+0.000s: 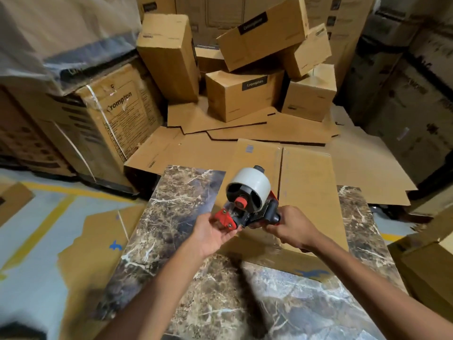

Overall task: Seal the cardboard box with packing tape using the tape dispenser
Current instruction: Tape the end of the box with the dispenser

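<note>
A red and black tape dispenser (247,207) with a pale roll of tape (252,182) is held above a brown cardboard box (306,182). The box lies on a marble-patterned table (171,217), its two top flaps meeting at a centre seam. My right hand (291,227) grips the dispenser's black handle. My left hand (213,229) holds the red front end of the dispenser, thumb on top and fingers underneath.
Flattened cardboard sheets (245,126) lie beyond the table. Several closed brown boxes (242,94) are piled behind them, and a large printed carton (110,119) stands at the left. More cartons (426,266) sit at the right. The grey floor (36,236) has yellow lines.
</note>
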